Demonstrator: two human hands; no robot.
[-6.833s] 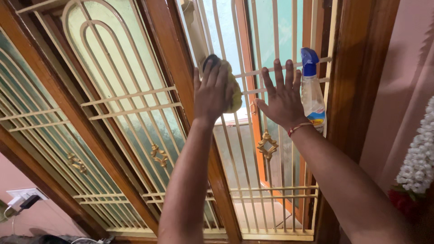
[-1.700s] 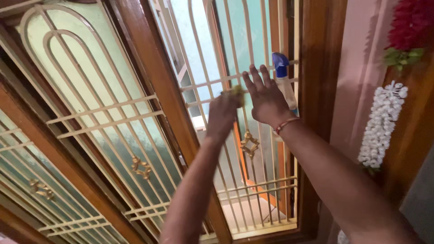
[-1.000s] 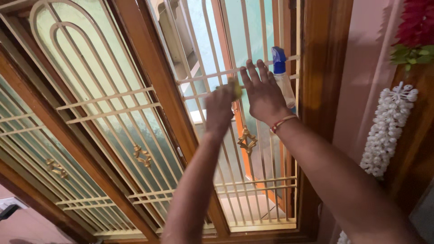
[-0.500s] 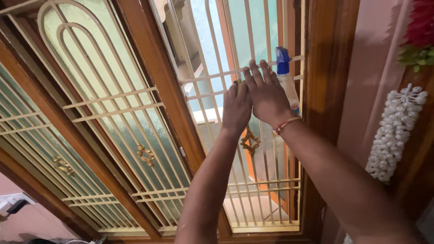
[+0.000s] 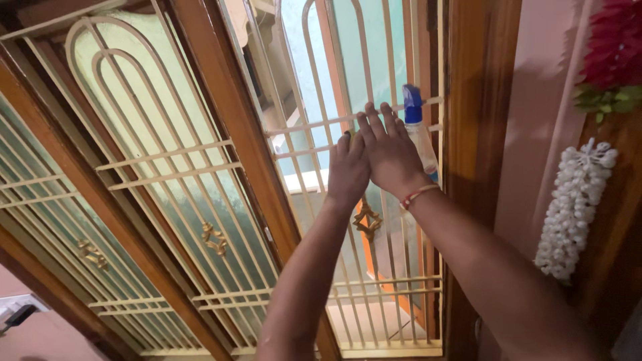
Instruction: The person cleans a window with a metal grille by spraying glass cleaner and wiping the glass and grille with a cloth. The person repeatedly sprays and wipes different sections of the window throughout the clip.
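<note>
Nearest the camera, both forearms rise toward the cream window grille (image 5: 314, 127). The left hand (image 5: 348, 170) is pressed flat against the bars, fingers together and pointing up; whether anything lies under its palm I cannot tell. Earlier a yellow cloth showed under that hand, and half a second ago a sliver of it did too; now none of it is visible (hidden or let go, the picture does not settle it).

Touching it on the right, the right hand (image 5: 388, 154), with a red thread bracelet at the wrist, lies spread on the same bars, fingers wide and holding nothing. Just beyond its fingertips a spray bottle (image 5: 418, 137) with a blue head stands propped in the grille beside the wooden frame (image 5: 478, 167); it has kept that place throughout.

Compared with the earliest frame, the left hand sits lower and closer to the right, so the wiping has moved down to the middle crossbars.

Farther right hang a white flower garland (image 5: 575, 210) and red flowers (image 5: 612, 50).
</note>
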